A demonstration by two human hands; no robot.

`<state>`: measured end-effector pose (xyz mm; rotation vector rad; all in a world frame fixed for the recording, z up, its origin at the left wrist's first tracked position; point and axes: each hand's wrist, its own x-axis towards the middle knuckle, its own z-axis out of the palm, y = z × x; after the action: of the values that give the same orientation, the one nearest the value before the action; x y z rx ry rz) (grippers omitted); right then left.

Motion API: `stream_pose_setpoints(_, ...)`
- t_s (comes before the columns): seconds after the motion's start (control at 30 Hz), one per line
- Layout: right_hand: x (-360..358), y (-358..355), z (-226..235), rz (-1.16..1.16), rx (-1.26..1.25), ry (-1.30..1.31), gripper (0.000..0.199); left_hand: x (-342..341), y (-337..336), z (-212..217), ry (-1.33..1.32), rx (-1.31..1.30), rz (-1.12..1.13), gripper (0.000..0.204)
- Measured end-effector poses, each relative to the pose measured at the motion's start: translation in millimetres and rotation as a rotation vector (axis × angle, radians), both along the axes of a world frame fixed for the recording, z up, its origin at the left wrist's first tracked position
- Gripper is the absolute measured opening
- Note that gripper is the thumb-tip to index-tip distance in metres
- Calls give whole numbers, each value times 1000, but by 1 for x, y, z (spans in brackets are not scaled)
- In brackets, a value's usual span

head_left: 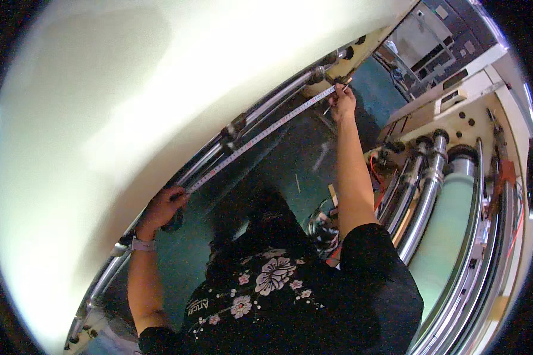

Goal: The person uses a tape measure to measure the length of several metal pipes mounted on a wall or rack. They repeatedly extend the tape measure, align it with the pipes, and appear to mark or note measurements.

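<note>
A white measuring tape (259,139) is drawn out straight between my two hands, running slantwise along a long metal rod (210,157). At the lower left end, my left hand (161,211) is closed on the tape beside the rod, with a band on its wrist. Below that palm shows a dark rounded shape; I cannot tell whether it is the tape's case. My right hand (343,105), farther away with the arm stretched out, pinches the tape's other end near the machine's side plate. A thin, light stick-like thing pokes out beside its fingers, too small to name.
A large pale white surface (100,106) fills the left, just behind the rod. On the right stands a machine frame with metal rollers (426,192) and a pale green roller (444,236). Red cables (380,184) hang near my right forearm. Beneath lies a dark green floor (186,257).
</note>
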<state>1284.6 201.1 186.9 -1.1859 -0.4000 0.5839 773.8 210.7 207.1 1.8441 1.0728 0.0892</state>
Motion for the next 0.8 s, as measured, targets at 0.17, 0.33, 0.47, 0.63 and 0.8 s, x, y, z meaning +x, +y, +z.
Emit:
stream_pose_setpoints(0.17, 115, 66, -5, -13, 64, 54, 8, 67, 25, 4, 6, 273, -18, 14)
stream_pose_setpoints(0.33, 206, 109, -26, 83, 69, -6, 10, 86, 21, 2, -29, 255, 317, 14)
stream_pose_setpoints(0.47, 259, 146, -53, 82, -18, -23, 14, 143, 27, 13, 70, 529, 236, 14)
stream_pose_setpoints(0.63, 277, 173, -81, 226, 25, -131, 19, 138, 26, -7, 272, 782, 205, 18)
stream_pose_setpoints(0.8, 317, 183, -120, 315, 111, -147, 33, 154, 38, 14, 445, 368, 286, 32)
